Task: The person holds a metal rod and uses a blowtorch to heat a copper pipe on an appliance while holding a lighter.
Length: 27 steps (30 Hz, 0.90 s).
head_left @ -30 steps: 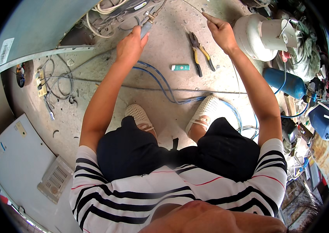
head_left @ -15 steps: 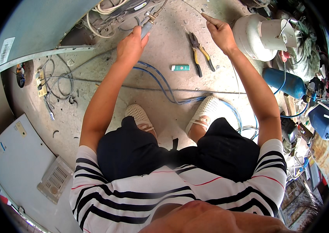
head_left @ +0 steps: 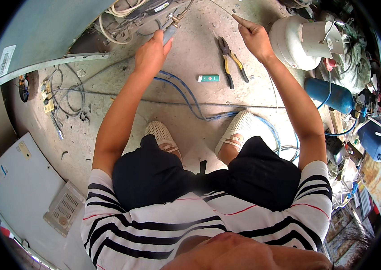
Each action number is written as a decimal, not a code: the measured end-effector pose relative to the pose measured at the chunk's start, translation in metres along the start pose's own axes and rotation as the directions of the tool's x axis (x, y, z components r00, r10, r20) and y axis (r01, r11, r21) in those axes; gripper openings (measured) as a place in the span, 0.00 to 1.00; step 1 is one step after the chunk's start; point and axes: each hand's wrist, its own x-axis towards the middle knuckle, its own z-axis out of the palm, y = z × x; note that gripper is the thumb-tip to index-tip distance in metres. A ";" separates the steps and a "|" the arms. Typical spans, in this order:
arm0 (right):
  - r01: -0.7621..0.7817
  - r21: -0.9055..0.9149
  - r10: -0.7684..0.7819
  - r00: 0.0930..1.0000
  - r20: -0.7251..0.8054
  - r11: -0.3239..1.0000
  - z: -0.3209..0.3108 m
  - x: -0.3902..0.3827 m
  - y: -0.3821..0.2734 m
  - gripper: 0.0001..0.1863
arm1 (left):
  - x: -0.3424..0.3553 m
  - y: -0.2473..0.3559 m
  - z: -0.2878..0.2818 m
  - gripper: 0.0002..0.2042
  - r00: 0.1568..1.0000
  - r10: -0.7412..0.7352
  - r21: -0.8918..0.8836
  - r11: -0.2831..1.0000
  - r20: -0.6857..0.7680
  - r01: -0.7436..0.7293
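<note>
At the top of the view my left hand (head_left: 151, 53) is closed round the grey handle of a gas torch (head_left: 170, 33). Brass valves sit at the handle's far end, and the torch's thin neck runs up out of the picture. My right hand (head_left: 257, 41), forefinger stretched along it, grips a thin metal rod (head_left: 220, 7) that slants up and left past the top edge. On the concrete between my arms lie yellow-and-black pliers (head_left: 227, 55), their handles spread. Beside them is a small green-and-white lighter (head_left: 208, 78). Blue hoses (head_left: 189, 92) trail across the floor by my shoes.
A grey appliance cabinet (head_left: 42, 27) stands at upper left, with coiled pale tubing (head_left: 109, 31) beside it. A power strip (head_left: 47, 100) and cables lie at left, above a white panel (head_left: 24, 180). At right are a white gas cylinder (head_left: 285, 42), a blue cylinder (head_left: 330, 96) and a blue container (head_left: 374, 140).
</note>
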 end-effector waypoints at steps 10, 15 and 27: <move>-0.014 -0.016 0.014 1.000 0.006 1.000 0.000 0.000 -0.001 0.19 | 0.000 0.000 -0.001 0.17 1.000 -0.011 0.003 1.000 0.017 0.011; 0.013 -0.018 -0.013 1.000 -0.001 1.000 0.001 0.000 0.000 0.18 | 0.000 -0.001 0.002 0.18 1.000 0.006 0.002 1.000 -0.005 -0.006; -0.002 -0.012 0.002 1.000 0.006 1.000 0.001 -0.001 -0.001 0.18 | 0.000 -0.002 0.003 0.17 0.999 0.015 0.000 1.000 -0.036 -0.015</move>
